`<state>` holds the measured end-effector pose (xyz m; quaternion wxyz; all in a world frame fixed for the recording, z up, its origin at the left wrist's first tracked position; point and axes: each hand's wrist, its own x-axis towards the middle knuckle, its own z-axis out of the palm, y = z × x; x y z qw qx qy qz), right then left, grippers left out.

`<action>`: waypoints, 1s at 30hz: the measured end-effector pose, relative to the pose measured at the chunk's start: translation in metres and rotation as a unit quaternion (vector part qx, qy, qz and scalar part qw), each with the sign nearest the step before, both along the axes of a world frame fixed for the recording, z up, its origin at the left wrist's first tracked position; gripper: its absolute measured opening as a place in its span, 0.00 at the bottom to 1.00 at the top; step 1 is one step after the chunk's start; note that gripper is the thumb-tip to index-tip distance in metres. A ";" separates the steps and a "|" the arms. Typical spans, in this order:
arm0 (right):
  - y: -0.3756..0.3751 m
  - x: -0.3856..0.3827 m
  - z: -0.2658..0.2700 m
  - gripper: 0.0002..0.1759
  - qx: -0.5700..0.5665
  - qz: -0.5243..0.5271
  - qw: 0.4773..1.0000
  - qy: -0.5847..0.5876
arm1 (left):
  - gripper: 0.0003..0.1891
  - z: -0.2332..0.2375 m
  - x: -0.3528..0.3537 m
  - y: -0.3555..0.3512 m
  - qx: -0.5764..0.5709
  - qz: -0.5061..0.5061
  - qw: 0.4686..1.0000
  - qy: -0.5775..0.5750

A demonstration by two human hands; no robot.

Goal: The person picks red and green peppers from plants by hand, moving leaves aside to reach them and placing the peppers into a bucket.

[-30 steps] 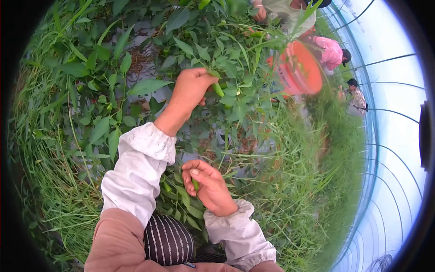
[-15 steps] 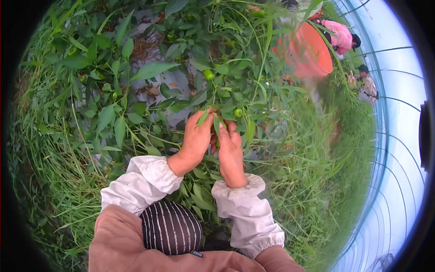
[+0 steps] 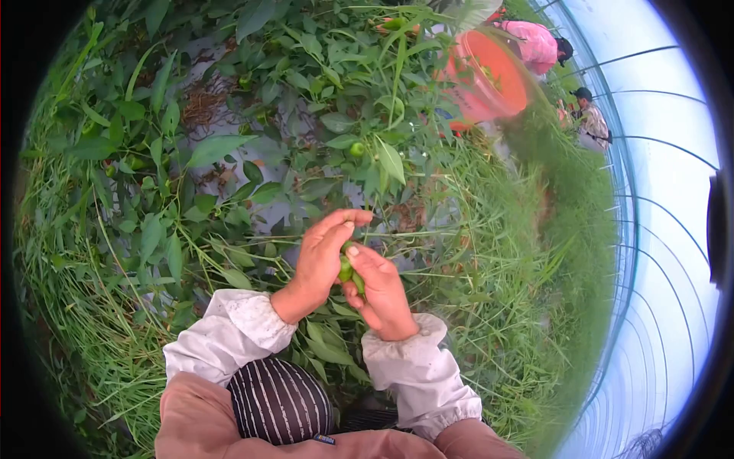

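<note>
Small green peppers [image 3: 353,277] are held between my two hands, low over the plants. My right hand [image 3: 386,298] is curled around them, its thumb pressing on top. Against their other side rests my left hand [image 3: 317,256], its thumb against the index finger; whatever may be in that pinch is hidden. Just beyond my fingers, a pepper plant [image 3: 390,161] carries a round green pepper [image 3: 357,149] and a pale, upturned leaf.
Pepper plants and tall grass [image 3: 489,283] surround me, with grey ground sheeting [image 3: 214,145] between rows. An orange bucket [image 3: 489,76] stands ahead right, something green inside. Beyond it are a person in pink [image 3: 531,44] and another person [image 3: 591,118], beside the curved plastic tunnel wall [image 3: 665,199].
My hands have drawn back towards me from the plant. The green peppers now show between them. The view has shifted, so the bucket and people appear further left and higher.
</note>
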<state>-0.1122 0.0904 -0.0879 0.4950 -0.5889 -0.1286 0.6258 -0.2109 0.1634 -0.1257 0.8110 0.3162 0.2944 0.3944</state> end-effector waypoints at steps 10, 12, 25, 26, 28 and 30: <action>0.054 0.200 0.134 0.23 0.105 -0.067 0.962 0.244 | 0.15 -0.012 -0.019 0.041 0.049 0.175 0.982 0.045; 0.116 0.280 0.181 0.39 0.247 -0.033 0.966 0.074 | 0.20 -0.004 -0.024 0.050 0.085 0.240 0.966 0.044; 0.020 0.080 0.056 0.12 0.075 0.031 0.979 -0.188 | 0.37 0.054 0.053 0.152 0.386 0.104 0.795 0.457; 0.006 0.073 0.047 0.12 0.042 0.035 0.982 -0.180 | 0.28 0.056 0.063 0.150 0.401 0.068 0.780 0.474; -0.017 0.065 0.045 0.11 0.038 0.040 0.979 -0.197 | 0.09 0.044 0.095 0.120 0.522 0.175 0.715 0.431; -0.030 0.058 0.062 0.12 0.051 0.063 0.962 -0.262 | 0.05 0.035 0.110 0.075 0.615 0.128 0.674 0.389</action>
